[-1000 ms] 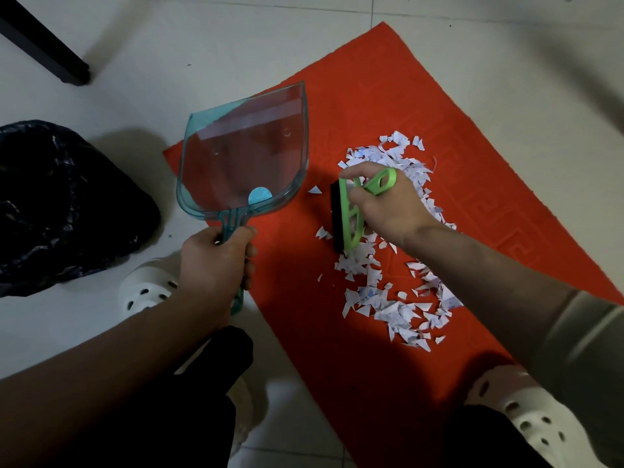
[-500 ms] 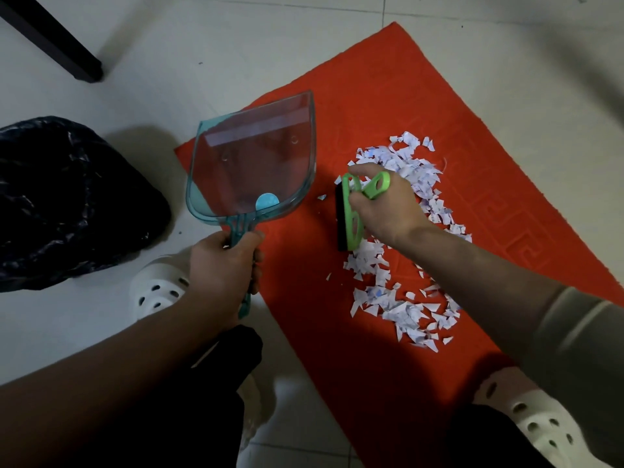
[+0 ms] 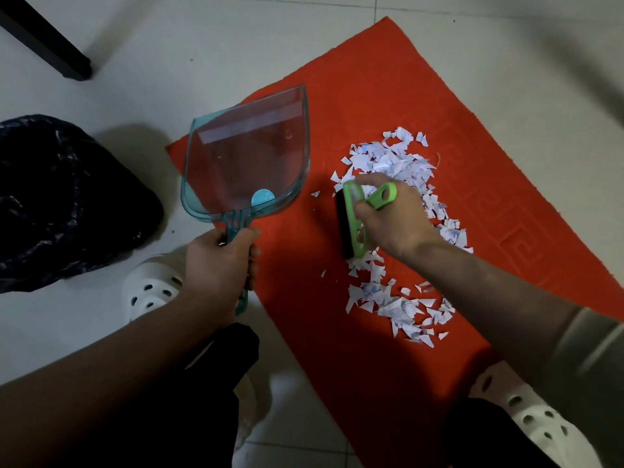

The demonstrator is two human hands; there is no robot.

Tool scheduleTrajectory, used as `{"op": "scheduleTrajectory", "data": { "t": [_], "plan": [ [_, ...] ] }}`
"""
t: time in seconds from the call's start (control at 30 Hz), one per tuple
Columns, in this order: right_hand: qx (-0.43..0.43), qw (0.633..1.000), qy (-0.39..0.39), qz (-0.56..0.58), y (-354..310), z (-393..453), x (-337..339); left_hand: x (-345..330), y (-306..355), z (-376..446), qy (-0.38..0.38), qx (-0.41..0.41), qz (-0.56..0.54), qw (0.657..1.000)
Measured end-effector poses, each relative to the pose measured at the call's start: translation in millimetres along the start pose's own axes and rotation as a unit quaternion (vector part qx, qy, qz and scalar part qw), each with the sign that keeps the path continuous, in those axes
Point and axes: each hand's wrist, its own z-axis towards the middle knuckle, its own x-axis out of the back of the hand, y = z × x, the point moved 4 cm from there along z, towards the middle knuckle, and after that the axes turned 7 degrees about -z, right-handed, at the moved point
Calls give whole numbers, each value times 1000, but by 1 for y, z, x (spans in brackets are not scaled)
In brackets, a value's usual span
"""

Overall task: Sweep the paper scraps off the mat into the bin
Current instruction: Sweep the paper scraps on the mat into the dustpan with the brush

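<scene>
The person crouches over a red mat that lies at an angle on a pale tiled floor. The left hand is curled round the handle of a clear teal dustpan, gripping it just below the pan; the pan sits over the mat's left corner, its open lip pointing away from the person, with a round blue sticker near the handle end. The right hand holds a small green brush by its looped handle, fingers wrapped round it, the dark bristle strip turned toward the dustpan and lying on the mat. The paper scraps lie on the mat in a loose white band that runs from beyond the right hand, under it, and on toward the person, with a second cluster nearer the right forearm; a few single bits lie between brush and dustpan. No scraps can be seen inside the pan. The bin, lined with a black plastic bag, stands on the floor to the left, well apart from the mat. White perforated clogs show below each arm, and a dark furniture leg crosses the top left corner.
</scene>
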Motion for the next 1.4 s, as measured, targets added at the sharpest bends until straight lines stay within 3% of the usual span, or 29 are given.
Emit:
{"op": "scheduleTrajectory", "data": {
  "t": [0.13,0.33,0.53,0.83,0.97,1.17,1.4],
  "plan": [
    [7,1000,24,17,-5,9,4,0,0,3,7,-4,9,1000],
    [-33,992,-75,95,-9,14,-28,-2,-1,0,-5,0,10,1000],
    [-14,1000,18,-7,0,14,3,-1,-1,1,-1,-3,6,1000],
    [6,987,-142,78,5,-29,-17,-3,-1,0,-7,-9,13,1000],
    [-5,988,-149,46,15,-35,-26,-3,-4,0,-8,-8,21,1000],
    [37,996,-76,-16,17,-30,12,-4,-10,-2,-17,-13,41,999],
    [6,988,-141,59,19,-61,8,-7,-12,-13,-26,-32,56,998]
  ]
}}
